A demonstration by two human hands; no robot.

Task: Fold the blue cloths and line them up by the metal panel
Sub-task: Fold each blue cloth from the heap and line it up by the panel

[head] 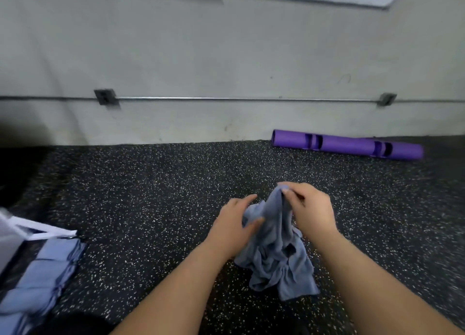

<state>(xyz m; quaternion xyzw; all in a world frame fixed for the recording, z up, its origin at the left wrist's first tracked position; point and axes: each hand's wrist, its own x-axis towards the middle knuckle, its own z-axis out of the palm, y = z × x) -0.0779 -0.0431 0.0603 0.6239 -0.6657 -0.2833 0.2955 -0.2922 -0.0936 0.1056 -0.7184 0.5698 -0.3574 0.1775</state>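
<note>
A crumpled blue cloth (276, 254) hangs bunched over the speckled black floor in front of me. My right hand (310, 209) pinches its top edge between thumb and fingers and lifts it. My left hand (235, 221) grips the cloth's left side, thumb pressed into the fabric. Several folded blue cloths (42, 271) lie in a row at the lower left, alongside a pale metal panel (12, 236) at the left edge.
A purple roller tube (347, 145) lies against the grey wall at the right. A metal conduit (226, 98) with two junction boxes runs along the wall. Speckled rubber floor (151, 196) spreads between the folded row and my hands.
</note>
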